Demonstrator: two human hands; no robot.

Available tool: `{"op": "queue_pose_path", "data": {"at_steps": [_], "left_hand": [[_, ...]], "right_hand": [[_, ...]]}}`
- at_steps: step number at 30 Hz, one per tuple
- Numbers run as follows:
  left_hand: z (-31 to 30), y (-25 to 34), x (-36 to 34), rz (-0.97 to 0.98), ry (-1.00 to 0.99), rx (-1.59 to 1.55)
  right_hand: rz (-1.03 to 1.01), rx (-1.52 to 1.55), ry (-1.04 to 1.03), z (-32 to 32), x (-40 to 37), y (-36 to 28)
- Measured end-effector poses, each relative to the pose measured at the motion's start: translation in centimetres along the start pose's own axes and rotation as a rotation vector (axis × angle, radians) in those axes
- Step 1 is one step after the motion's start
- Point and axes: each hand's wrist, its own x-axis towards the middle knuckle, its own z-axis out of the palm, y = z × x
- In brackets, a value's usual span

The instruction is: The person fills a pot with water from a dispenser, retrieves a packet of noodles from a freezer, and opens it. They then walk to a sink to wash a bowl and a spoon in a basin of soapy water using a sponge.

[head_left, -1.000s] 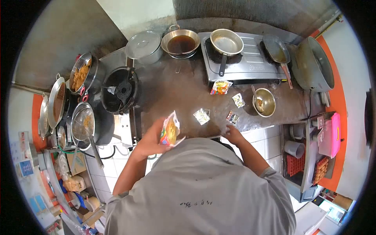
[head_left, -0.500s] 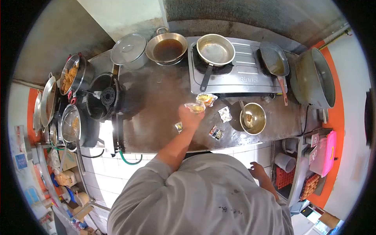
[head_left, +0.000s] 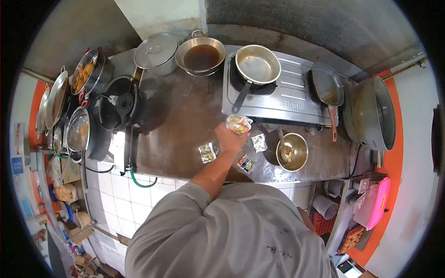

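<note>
A crinkly noodle packet (head_left: 239, 126) is gripped by the left hand (head_left: 228, 139) just before the stove's (head_left: 296, 105) front edge — broad, smooth counter (head_left: 171, 125) extends leftward. Shiny sachets (head_left: 259, 142) lie between hand and round metal bowl (head_left: 299, 160); the right hand's state cannot be told.

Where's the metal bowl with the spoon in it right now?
In the head view, the metal bowl is on the counter, right of centre, just in front of the stove, with a silvery packet close to its left.
</note>
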Motion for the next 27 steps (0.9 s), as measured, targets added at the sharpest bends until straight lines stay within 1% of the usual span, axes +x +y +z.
{"op": "queue_pose_path", "data": {"at_steps": [1, 3, 5, 6, 8, 9, 10, 11, 12, 14, 15, 16, 17, 18, 19, 21, 22, 23, 24, 26, 27], "left_hand": [[-0.4, -0.1, -0.1, -0.006, 0.001, 0.004], [-1.0, -0.3, -0.4, 0.053, -0.015, -0.03], [-1.8, -0.3, -0.7, 0.043, -0.003, -0.035], [-2.2, -0.5, -0.9, 0.04, 0.012, -0.042], [-3.3, -1.9, -1.0, -0.017, -0.016, -0.007], [-4.2, -2.8, -1.1, 0.034, -0.051, -0.026], [-5.1, -3.6, -1.4, 0.085, -0.088, -0.041], [-7.3, -2.3, -2.0, 0.051, -0.114, -0.006], [-9.1, -2.5, -2.4, 0.039, -0.11, 0.008], [-12.6, -3.6, -3.0, 0.057, -0.263, 0.295], [-13.7, -3.7, -3.2, 0.043, -0.26, 0.309], [-14.6, -3.9, -3.4, -0.05, -0.357, 0.434], [-15.5, -4.4, -3.4, -0.146, -0.456, 0.558], [-15.6, -6.8, -3.4, -0.163, -0.456, 0.573], [-15.1, -10.5, -3.3, -0.137, -0.451, 0.647], [-15.6, -11.8, -2.6, -0.117, -0.459, 0.731], [-15.9, -9.5, -1.9, -0.156, -0.513, 0.674], [-15.6, -7.9, -1.3, -0.196, -0.564, 0.61], [-14.9, -7.7, -0.9, -0.204, -0.569, 0.608], [-13.6, -7.7, -0.4, -0.159, -0.529, 0.641], [-12.9, -7.5, -0.1, -0.165, -0.532, 0.636]], "right_hand": [[-0.035, -0.016, -0.014, -0.3, 0.5, -0.6], [-0.144, -0.069, -0.039, -0.9, 2.3, -2.1], [-0.262, -0.112, -0.054, -1.5, 5.1, -4.5], [-0.174, -0.002, -0.115, -2.0, 6.8, -7.0], [-0.282, 0.158, -0.131, 0.4, 12.3, -8.6], [-0.211, 0.115, -0.167, -2.2, 11.7, -15.8], [-0.383, 0.078, -0.128, -3.0, 12.5, -20.2], [-0.62, 0.114, -0.088, -1.5, 15.4, -21.3], [-0.539, -0.103, -0.196, -2.0, 17.2, -25.4], [-0.654, -0.291, 0.125, 0.9, 20.8, -28.7], [-0.517, -0.387, 0.157, 1.3, 21.9, -31.2], [-0.382, -0.483, 0.188, 1.2, 23.1, -33.3], [-0.393, -0.476, 0.17, 1.0, 24.3, -34.5], [-0.262, -0.476, 0.156, 1.0, 25.5, -35.3], [-0.127, -0.477, 0.139, 1.3, 26.1, -35.9], [-0.168, -0.493, 0.133, 1.8, 27.0, -35.8], [-0.206, -0.519, 0.148, 1.9, 27.1, -35.6], [-0.226, -0.54, 0.104, 1.7, 26.8, -35.8], [-0.225, -0.545, 0.096, 1.8, 26.8, -35.5], [-0.306, -0.458, 0.074, 2.1, 26.4, -34.3], [-0.306, -0.465, 0.07, 2.3, 26.2, -33.7]]}}
